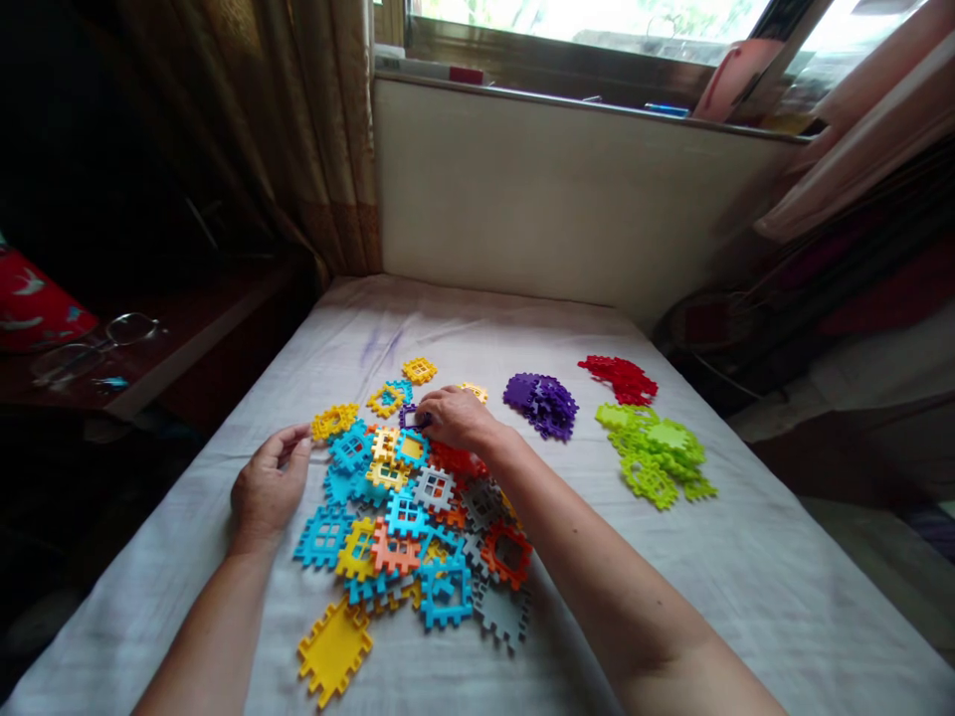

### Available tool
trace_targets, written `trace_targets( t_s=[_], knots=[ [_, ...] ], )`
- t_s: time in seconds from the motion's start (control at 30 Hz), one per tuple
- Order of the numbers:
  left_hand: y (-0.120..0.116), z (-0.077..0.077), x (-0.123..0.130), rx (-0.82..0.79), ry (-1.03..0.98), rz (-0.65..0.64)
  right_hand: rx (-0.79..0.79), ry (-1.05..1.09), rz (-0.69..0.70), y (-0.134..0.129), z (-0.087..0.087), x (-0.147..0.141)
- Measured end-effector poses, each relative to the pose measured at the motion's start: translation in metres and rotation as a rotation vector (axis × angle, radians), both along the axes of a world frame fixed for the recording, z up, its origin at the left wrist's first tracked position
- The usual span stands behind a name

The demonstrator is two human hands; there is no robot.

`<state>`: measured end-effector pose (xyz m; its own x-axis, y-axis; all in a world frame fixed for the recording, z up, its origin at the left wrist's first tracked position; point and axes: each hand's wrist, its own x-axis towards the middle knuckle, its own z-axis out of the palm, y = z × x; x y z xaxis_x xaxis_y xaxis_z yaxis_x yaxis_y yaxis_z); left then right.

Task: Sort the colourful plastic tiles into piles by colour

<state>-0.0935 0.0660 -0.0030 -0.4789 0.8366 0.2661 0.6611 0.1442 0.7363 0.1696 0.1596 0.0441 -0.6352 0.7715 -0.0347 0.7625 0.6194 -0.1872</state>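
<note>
Just left of your right hand (454, 415): notched purple plastic frame (408, 419), far edge of multicoloured plastic pile (395, 548); fingertips touching, pinch unclear.
Your left hand (269, 484): farther, fingers parted, beside notched yellow plastic frame (333, 422).

Pale sheet (761, 587), creased, purple stain (380, 345) toward far end. Plain light wall (537, 189) behind, window (597, 22) above it. On ledge: blue item (667, 110), pink object (737, 80) leaning at right. Brown curtain (335, 129) hangs left of wall. Dark wooden table (201, 333) at left: glasses (132, 329), red item with white bird shapes (34, 303). Pink cloth (872, 124) hangs upper right; clutter below, too dark to tell.
</note>
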Motion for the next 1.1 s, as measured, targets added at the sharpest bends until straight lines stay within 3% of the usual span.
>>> trace_targets(
  t_s=[0.17, 0.33, 0.5, 0.63, 0.8, 1.1],
  knots=[
    [0.0, -0.001, -0.001, 0.001, 0.01, 0.006, 0.059, -0.017, -0.055, -0.005, 0.006, 0.006],
    [0.0, -0.001, -0.002, -0.01, 0.005, 0.003, 0.263, 0.1, -0.398, -0.026, 0.009, 0.065],
    [0.0, 0.001, 0.0, -0.022, 0.032, 0.029, 0.405, 0.076, -0.689, -0.05, -0.012, 0.13],
    [0.0, 0.002, -0.001, -0.013, 0.057, 0.03, 0.466, 0.062, -0.749, -0.056, -0.032, 0.135],
    [0.001, -0.001, -0.004, 0.012, 0.084, 0.036, 0.407, 0.026, -0.789, -0.035, -0.045, 0.12],
    [0.002, -0.004, -0.009, -0.074, 0.095, 0.06, 0.349, 0.113, -0.862, 0.03, -0.046, 0.128]
  ],
)
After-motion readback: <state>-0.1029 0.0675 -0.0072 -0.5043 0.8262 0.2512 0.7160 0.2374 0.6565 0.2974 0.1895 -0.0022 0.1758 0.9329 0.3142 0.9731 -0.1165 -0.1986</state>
